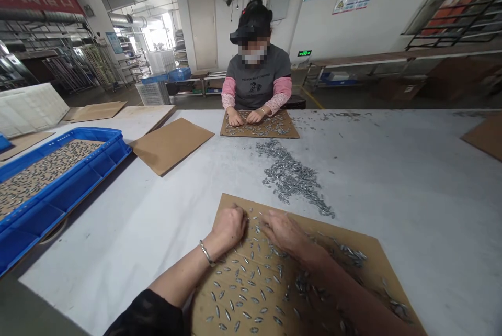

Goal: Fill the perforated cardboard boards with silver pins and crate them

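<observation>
Showing left hand (230,225) and right hand (285,230) close together over parts (253,299) strewn on cardboard (229,202), too hidden to tell if pinching any; facing a co-worker (257,77) with 2 hands (255,116) on a farther sheet (231,132), across a pile (290,174) on the table (372,168); including a blue tray (92,176) of parts at left

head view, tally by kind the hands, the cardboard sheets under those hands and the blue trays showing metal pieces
Hands: 4 (wearer's left hand, wearer's right hand, co-worker's left hand, co-worker's right hand)
Cardboard sheets: 2 (near sheet, far sheet)
Blue tray: 1
Total: 7
</observation>
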### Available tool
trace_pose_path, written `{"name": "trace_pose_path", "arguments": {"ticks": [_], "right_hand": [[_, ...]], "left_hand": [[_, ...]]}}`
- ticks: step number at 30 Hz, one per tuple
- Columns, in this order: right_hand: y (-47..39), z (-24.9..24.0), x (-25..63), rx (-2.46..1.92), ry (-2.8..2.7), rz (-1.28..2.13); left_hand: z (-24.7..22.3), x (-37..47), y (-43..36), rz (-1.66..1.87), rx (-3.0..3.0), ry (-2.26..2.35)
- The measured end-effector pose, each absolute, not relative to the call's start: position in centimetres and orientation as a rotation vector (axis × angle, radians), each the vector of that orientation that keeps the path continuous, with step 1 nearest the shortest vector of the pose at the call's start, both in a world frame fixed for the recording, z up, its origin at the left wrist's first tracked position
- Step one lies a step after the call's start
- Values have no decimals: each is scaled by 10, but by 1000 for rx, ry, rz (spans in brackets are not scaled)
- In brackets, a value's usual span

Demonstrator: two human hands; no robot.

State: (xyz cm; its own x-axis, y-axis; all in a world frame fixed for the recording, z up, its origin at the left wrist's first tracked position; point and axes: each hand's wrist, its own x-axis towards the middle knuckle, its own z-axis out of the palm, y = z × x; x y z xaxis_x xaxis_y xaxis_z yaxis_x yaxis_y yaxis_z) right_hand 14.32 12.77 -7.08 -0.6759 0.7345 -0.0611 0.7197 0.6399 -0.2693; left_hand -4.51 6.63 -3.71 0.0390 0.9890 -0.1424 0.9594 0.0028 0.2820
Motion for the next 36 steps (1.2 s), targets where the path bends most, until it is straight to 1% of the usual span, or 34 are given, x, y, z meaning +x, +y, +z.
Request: {"name": "trace_pose_path", "arguments": {"ticks": [6,10,13,16,18,20,23,28,31,36], "right_hand": [[104,-81,131,-1429,-2789,327],[108,-83,135,-1410,-2739,362],[120,-81,144,-1371,-2654,459],[137,-77,148,-1324,-2501,663],[147,-75,145,-1354,-2391,809],[156,-73,139,-1423,-2333,874],[165,-69,128,-1454,-2352,851],[176,-66,108,-1387,-2498,852],[182,-69,95,-1337,-2599,842],[185,-80,81,-1432,-2599,779]], "left_hand": [[-40,-86,60,484,1883,2084],[-48,-105,48,564,1825,2113],[-58,-116,39,699,1745,2091],[-73,-125,33,884,1635,2036],[-84,-129,31,972,1588,2000],[-94,-133,29,1034,1570,1963],[-101,-134,28,1068,1596,1931],[-102,-131,27,1069,1620,1933],[-101,-130,26,1073,1614,1931],[-104,-130,27,1053,1638,1929]]}}
